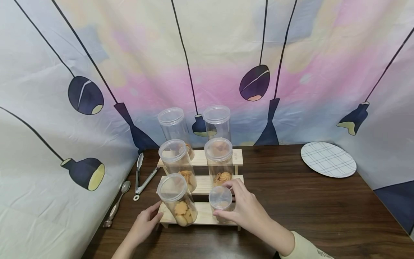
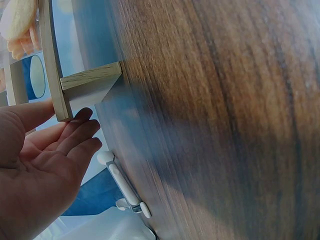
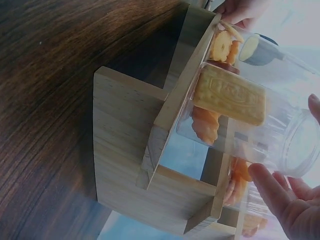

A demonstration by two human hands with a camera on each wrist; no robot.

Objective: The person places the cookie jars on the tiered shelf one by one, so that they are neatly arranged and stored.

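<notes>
My right hand (image 1: 247, 205) has its thumb and fingers around the lidded top of a short clear jar (image 1: 221, 203), which stands at the right end of the front step of a wooden tiered rack (image 1: 205, 212). In the right wrist view a rectangular biscuit (image 3: 230, 94) shows inside that jar. With thumb above and fingers below, my left hand (image 2: 45, 160) pinches the left end of the front wooden step (image 2: 57, 80). Beside it in the head view stands a tall clear jar (image 1: 176, 199) of flower-shaped and round cookies.
Several more tall lidded jars, such as the middle right cookie jar (image 1: 219, 162), stand on the steps behind. Metal tongs (image 1: 145, 180) and a spoon (image 1: 118, 203) lie on the left of the brown table (image 1: 291, 201). A white checked plate (image 1: 328, 159) lies back right, before a curtain.
</notes>
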